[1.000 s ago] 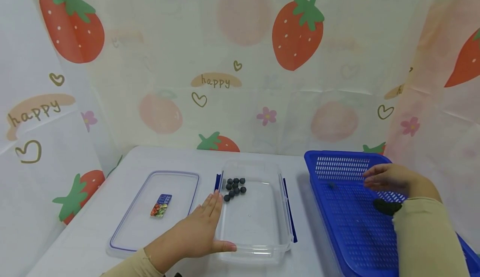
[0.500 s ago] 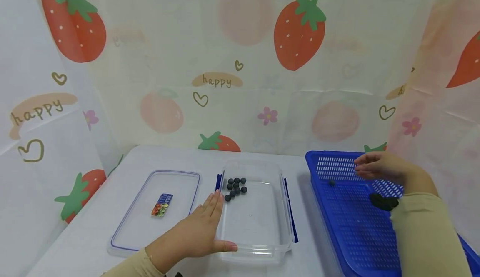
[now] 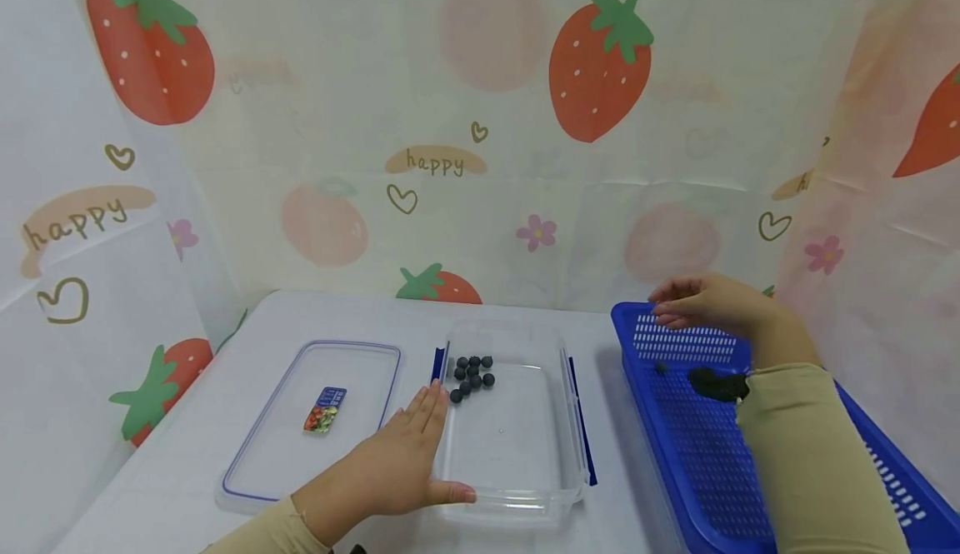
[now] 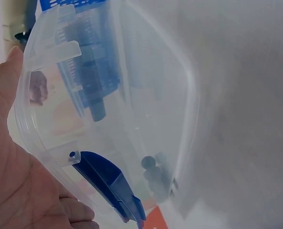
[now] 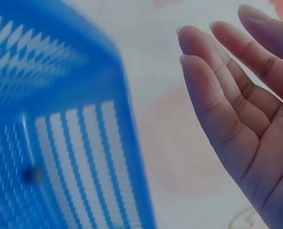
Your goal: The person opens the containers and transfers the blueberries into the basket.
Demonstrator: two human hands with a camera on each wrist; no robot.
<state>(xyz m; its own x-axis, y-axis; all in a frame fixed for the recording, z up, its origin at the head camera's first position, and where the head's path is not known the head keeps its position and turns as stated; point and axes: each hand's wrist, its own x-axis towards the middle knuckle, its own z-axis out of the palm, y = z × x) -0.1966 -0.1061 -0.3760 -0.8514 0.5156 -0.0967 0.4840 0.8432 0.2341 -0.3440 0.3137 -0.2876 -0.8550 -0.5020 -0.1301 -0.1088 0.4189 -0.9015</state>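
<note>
My left hand (image 3: 401, 462) rests against the left side of a clear plastic container (image 3: 517, 446), its fingers straight and its thumb at the front corner. Several blueberries (image 3: 472, 379) lie together in the container's far left part. Its dark blue side latch (image 4: 108, 179) hangs folded out in the left wrist view. Over the far end of a blue perforated basket (image 3: 720, 462), my right hand (image 3: 708, 304) hovers with loosely bent fingers. Nothing shows between those fingers (image 5: 206, 88) in the right wrist view. One blueberry (image 3: 660, 367) lies in the basket's far left corner, below the right hand.
Left of the container, a clear lid (image 3: 255, 454) with a blue-edged seal lies on the white table (image 3: 420, 321). The lid bears a small printed label (image 3: 325, 410). A curtain with strawberry prints (image 3: 600, 71) encloses the table's back and sides.
My right hand has moved left across the basket, toward its far left corner, and slightly up. My left hand, the container and its blueberries stay in place.
</note>
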